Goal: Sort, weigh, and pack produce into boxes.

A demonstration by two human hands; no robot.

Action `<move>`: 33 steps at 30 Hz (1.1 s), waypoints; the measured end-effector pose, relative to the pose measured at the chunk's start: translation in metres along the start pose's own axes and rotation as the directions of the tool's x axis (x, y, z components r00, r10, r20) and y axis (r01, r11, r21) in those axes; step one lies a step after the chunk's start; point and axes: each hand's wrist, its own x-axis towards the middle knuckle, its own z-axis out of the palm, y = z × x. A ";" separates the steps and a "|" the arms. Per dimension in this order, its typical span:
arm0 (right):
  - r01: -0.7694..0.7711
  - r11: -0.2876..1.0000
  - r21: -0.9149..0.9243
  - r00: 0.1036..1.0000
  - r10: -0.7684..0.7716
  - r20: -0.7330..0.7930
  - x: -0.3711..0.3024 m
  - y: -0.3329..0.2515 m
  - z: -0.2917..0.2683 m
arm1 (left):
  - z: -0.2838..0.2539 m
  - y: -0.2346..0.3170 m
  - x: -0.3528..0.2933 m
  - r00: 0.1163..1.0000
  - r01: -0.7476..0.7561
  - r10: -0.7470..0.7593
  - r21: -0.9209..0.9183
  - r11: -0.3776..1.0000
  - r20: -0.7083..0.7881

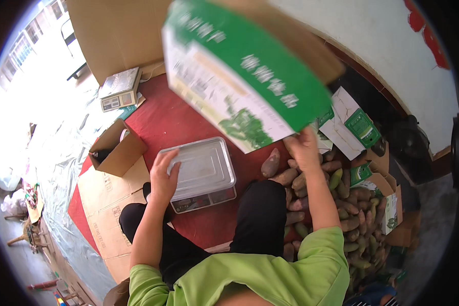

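Observation:
My right hand grips the lower corner of a green and white cardboard box, which is raised and tilted over the red mat and blurred by motion. Below and left of it, my left hand hangs with fingers apart and nothing in them. It is over the left edge of a clear plastic tub, which sits on a small scale with a dark front panel. To the right lies a heap of purple and greenish sweet potatoes; one sweet potato lies apart toward the mat.
A small open carton stands left of the tub, on flattened cardboard. Farther back are a larger scale and a tall cardboard sheet. More green and white boxes lie right, near a dark fan and the wall.

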 end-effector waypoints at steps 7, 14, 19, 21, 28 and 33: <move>0.108 0.916 -0.385 0.957 0.009 0.290 -0.012 0.065 0.066 | -0.044 0.006 -0.004 0.857 -0.193 0.308 0.297 0.935 -0.413; 0.175 0.858 -0.483 0.889 0.073 0.452 -0.007 0.089 0.083 | -0.070 0.004 -0.009 0.938 -0.083 0.243 0.521 0.850 -0.247; -0.007 0.883 -0.469 0.853 0.250 0.458 -0.001 0.104 0.070 | -0.076 -0.001 -0.013 0.996 -0.062 0.088 0.516 0.854 -0.026; -0.082 0.908 -0.411 0.865 0.270 0.423 -0.004 0.117 0.060 | -0.070 0.006 -0.013 0.985 -0.102 0.158 0.506 0.857 -0.070; -0.249 0.911 -0.328 0.882 0.354 0.312 -0.015 0.133 0.044 | -0.052 0.019 -0.022 0.936 -0.343 0.339 0.474 0.811 0.097; -0.263 0.893 -0.365 0.881 0.376 0.286 -0.019 0.139 0.054 | -0.040 0.033 -0.026 0.896 -0.438 0.420 0.461 0.772 0.146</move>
